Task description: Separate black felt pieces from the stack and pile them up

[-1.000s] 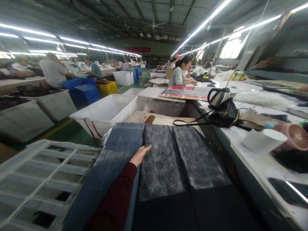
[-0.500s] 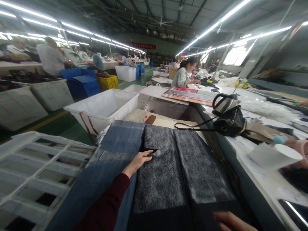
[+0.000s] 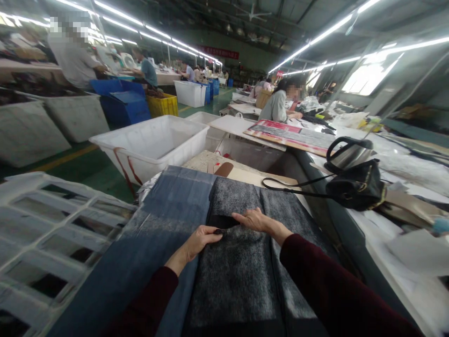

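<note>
Left hand [image 3: 197, 241] pinches a raised edge of grey-flecked black fabric [image 3: 235, 278]; right hand [image 3: 254, 220], just right of it, probably grips too, hard to tell. Only that edge's up; nearer than the grip, it's lying flat.

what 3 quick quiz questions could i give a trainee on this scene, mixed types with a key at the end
1. True or false: the left hand pinches the edge of a speckled dark cloth.

2. Multiple choice: which thing stands just behind the black bag?
a) yellow crate
b) metal kettle
c) ceiling fan

3. Fill the gap: the sleeves on the two arms reaching over the cloth are dark ____.

Key: 1 true; 2 b; 3 red.
</note>
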Demonstrator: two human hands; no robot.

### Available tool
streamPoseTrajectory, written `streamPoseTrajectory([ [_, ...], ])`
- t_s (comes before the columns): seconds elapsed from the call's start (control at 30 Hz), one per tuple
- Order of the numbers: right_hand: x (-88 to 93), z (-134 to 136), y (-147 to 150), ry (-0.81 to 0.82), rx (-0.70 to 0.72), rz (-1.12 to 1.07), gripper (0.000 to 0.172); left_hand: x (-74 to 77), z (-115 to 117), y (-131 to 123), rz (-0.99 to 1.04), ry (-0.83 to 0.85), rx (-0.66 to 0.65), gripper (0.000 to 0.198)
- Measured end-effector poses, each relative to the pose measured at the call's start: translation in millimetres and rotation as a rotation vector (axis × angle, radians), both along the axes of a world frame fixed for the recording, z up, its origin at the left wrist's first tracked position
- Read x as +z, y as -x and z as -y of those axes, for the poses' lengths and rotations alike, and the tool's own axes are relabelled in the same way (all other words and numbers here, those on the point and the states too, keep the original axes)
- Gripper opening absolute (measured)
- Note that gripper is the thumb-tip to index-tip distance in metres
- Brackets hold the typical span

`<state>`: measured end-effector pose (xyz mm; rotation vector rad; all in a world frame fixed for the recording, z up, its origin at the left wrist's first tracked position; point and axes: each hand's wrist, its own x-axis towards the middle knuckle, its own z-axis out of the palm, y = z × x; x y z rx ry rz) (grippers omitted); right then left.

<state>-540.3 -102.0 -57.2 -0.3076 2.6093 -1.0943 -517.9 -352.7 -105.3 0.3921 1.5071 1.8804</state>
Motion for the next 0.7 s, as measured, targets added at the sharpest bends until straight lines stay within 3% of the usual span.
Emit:
streamPoseTrajectory([
  [0.13,-0.3,-33.9,7.6,-0.141,-0.070,0.119,0.049,-9.2,4.4,0.0,0.132,-0.092,0.075,0.037],
  [0.27,3.3,-56.5,5.0,-0.132,-0.111,0.222,0.056,-14.4,2.5,5.0,0.213,-0.137,0.160,0.039],
  [0.4,-4.8,-73.1,-8.4,0.024,-0.168,0.310,0.059,-18.2,-1.8,11.1,0.255,-0.121,0.195,0.043],
  [0.53,-24.6,-80.2,-30.8,0.234,-0.238,0.386,0.066,-22.7,-5.8,16.5,0.319,-0.069,0.179,0.040],
  [0.7,-42.0,-84.4,-54.6,0.384,-0.320,0.416,0.055,-26.5,1.4,21.6,0.386,-0.035,0.093,0.039],
])
